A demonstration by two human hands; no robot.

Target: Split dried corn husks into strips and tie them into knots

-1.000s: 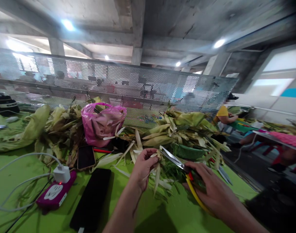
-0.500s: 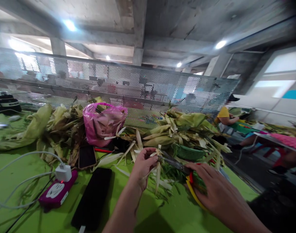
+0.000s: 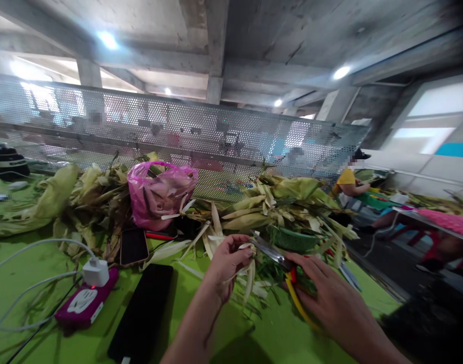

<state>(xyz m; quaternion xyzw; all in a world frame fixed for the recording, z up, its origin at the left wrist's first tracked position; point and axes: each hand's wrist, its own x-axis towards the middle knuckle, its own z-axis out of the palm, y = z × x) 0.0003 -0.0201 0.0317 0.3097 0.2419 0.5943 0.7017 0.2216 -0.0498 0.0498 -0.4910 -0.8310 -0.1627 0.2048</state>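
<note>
Pinched between the fingers of my left hand [image 3: 231,260] is a small pale piece of corn husk [image 3: 249,278], one strip of it dangling down. My right hand [image 3: 326,293] is closed on the yellow and red handles of a pair of scissors [image 3: 275,257]. The metal blades point left and reach the husk at my left fingertips; whether they touch it I cannot tell. Below and behind the scissors lie green shreds and husk scraps. A green basket [image 3: 294,240] sits just behind, partly covered by a heap of corn husks [image 3: 277,202].
On the green table [image 3: 201,328] lie a black phone [image 3: 142,308], a second phone [image 3: 133,247] and a purple power strip [image 3: 87,303] with white cables. A pink plastic bag [image 3: 163,194] of husks stands behind. A perforated metal screen [image 3: 170,136] borders the back. Another person [image 3: 348,182] sits at right.
Both hands stay close together, with the left shifted slightly right. The scissor blades look a little more parted at the husk. The whole view has moved slightly.
</note>
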